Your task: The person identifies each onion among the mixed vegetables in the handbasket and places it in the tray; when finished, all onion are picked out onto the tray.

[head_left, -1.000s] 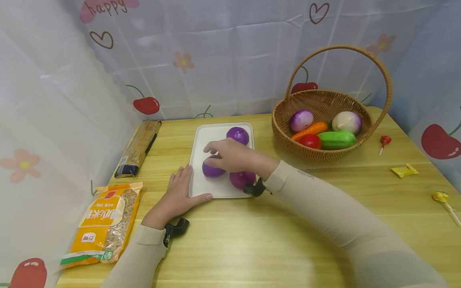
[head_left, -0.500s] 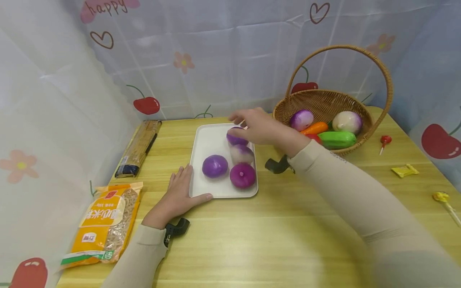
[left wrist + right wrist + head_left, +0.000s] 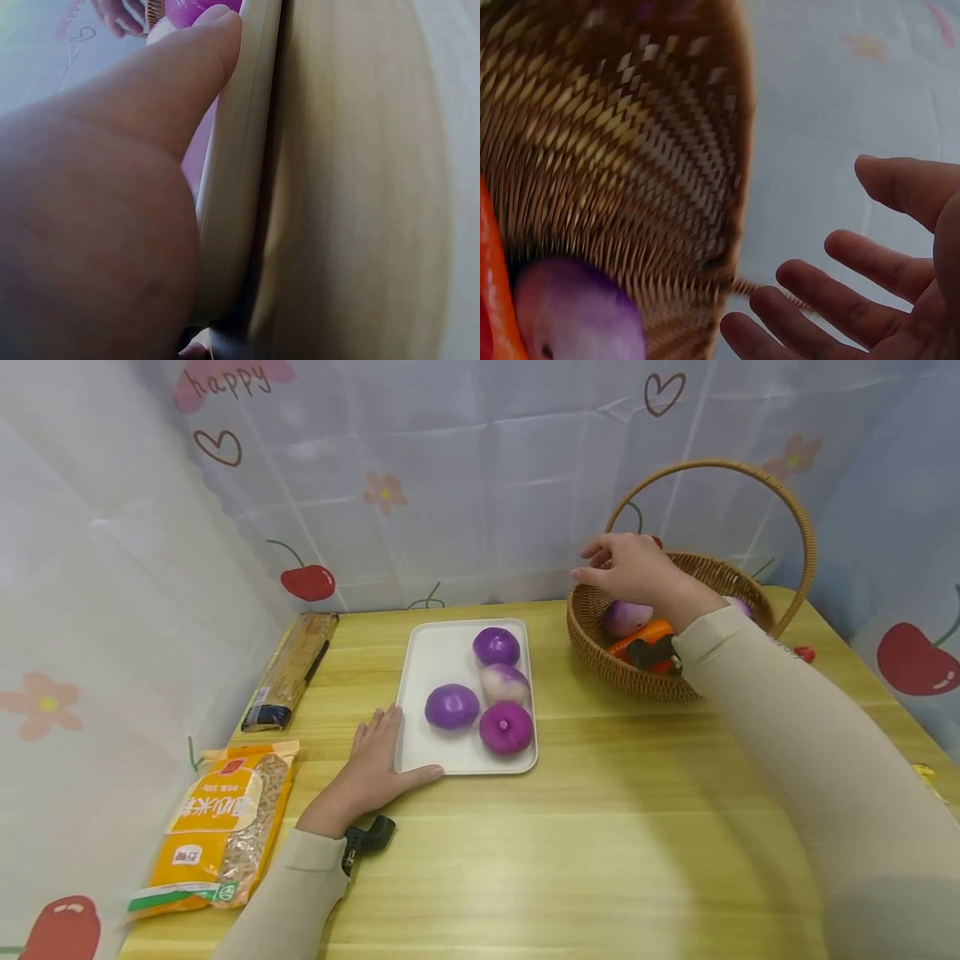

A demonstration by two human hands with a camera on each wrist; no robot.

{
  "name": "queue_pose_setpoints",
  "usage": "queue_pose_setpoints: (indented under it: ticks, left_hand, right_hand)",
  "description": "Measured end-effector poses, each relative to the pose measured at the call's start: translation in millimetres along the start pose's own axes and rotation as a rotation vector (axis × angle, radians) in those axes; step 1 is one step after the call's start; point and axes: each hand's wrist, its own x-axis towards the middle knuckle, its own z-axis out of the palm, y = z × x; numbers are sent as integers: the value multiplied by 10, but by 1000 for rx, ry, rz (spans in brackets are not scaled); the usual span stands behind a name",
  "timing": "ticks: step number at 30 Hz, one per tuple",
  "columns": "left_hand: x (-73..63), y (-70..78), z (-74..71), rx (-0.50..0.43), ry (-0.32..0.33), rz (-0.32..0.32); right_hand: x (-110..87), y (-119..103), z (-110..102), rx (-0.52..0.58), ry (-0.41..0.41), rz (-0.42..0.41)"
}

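Note:
My left hand (image 3: 367, 768) lies at the near left corner of the white tray (image 3: 422, 660), fingers along its side and thumb along the front edge. On that tray sit a round purple vegetable (image 3: 452, 707), a magenta one (image 3: 506, 728), a white-and-purple one (image 3: 505, 683) and a dark purple one (image 3: 496, 647). Above the left side of the wicker basket (image 3: 592, 647) hovers my right hand (image 3: 633, 570), holding nothing, its fingers spread loosely in the right wrist view. Inside the basket are a purple-and-white vegetable (image 3: 581, 311) and a carrot (image 3: 493, 277); my forearm hides the rest.
The basket's tall handle (image 3: 795, 510) arches over it. Left of the tray lie a bundle of dry noodles (image 3: 296, 664) and an orange food bag (image 3: 217, 827). A red lollipop (image 3: 805, 653) shows beyond my right sleeve. A printed curtain (image 3: 480, 485) backs the table.
My right hand has gone from over the tray, past the dark purple vegetable, rightward to above the basket. The vegetables stay on the tray. My left hand has not moved.

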Motion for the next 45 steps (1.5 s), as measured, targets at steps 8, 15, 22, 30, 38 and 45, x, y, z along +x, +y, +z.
queue_pose_setpoints:
  ticks: [8, 15, 22, 30, 38, 45]
  left_hand:
    - [-9, 0, 9, -9, 0, 5]
    - [-12, 4, 10, -17, 1, 7]
    - [-6, -3, 18, -12, 5, 8]
    - [9, 1, 16, -11, 4, 2]
    - [17, 4, 13, -8, 0, -1]
    - [19, 0, 16, -8, 1, -1]
  right_hand:
    - [-10, 360, -221, 16, 1, 89]
    - [-23, 465, -280, -36, -7, 101]
    - [3, 498, -274, -76, -34, 94]
    - [49, 543, -244, -105, -85, 100]
    - [93, 645, -165, -134, -176, 87]
    - [102, 762, -79, -157, -287, 31]
